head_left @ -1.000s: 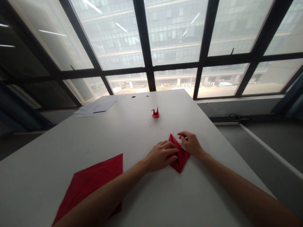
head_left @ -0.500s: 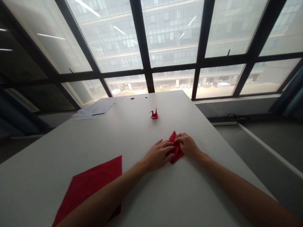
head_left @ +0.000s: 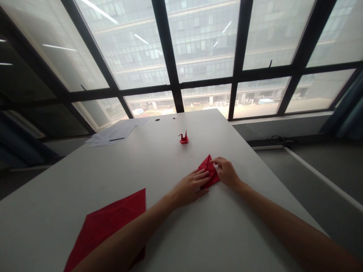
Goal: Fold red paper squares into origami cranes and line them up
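A folded piece of red origami paper lies on the white table, its pointed tip facing away from me. My left hand rests flat over its lower left part, fingers stretched out and apart. At the right edge of the paper, my right hand has its fingers curled, with the index fingertip and thumb closed at the paper's upper right side. The exact grip is partly hidden. Beyond both hands stands a small red paper crane.
Under my left forearm lies a large sheet of red paper. White papers with a dark pen-like strip are at the far left of the table. Tall framed windows rise behind the table.
The lower part of the folded red paper has lost its downward point and looks shorter. My right fingers have shifted slightly outward from the paper's middle, and more of its upper part shows.
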Demonstrator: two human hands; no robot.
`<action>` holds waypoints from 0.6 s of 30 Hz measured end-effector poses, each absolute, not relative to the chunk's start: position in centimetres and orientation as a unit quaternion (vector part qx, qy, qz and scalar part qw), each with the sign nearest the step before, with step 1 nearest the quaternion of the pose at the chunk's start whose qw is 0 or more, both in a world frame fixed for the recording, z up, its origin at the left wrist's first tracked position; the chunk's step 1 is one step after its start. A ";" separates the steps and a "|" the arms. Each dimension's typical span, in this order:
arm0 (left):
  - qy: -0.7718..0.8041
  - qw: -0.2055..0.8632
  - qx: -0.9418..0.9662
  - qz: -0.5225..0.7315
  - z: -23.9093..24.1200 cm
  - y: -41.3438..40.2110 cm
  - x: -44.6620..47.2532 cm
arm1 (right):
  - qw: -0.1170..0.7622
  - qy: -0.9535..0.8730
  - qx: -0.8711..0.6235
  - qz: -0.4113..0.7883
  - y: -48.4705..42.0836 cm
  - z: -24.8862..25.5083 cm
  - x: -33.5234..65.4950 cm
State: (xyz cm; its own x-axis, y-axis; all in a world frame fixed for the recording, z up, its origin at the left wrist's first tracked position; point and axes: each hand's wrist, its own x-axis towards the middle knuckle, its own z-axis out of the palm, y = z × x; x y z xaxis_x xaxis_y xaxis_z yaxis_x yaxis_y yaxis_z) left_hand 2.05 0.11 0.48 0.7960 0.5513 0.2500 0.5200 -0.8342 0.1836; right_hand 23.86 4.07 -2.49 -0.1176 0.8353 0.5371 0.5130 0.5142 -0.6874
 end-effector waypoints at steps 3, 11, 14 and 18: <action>0.269 0.035 0.950 0.154 0.5 0.4 1.9 | 0.515 -0.685 -0.483 0.178 4.4 -2.5 24.1; 0.283 0.032 0.940 0.188 0.1 1.2 1.3 | 0.559 -0.627 -0.507 0.195 4.7 -2.6 24.2; 0.318 0.062 0.912 0.251 0.1 1.4 1.4 | 0.566 -0.614 -0.511 0.204 4.7 -2.6 24.3; 0.408 0.158 0.801 0.409 0.2 1.5 1.7 | 0.586 -0.609 -0.497 0.196 4.3 -2.2 24.3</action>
State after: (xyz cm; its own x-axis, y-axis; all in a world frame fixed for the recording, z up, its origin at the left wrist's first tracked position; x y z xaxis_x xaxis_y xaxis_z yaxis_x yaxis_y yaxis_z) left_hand 1.68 1.54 0.20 0.3320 0.7825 0.5267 0.5236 -0.6173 0.5872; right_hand 24.28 4.34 -2.22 0.1809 0.8353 0.5192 0.3752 0.4293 -0.8215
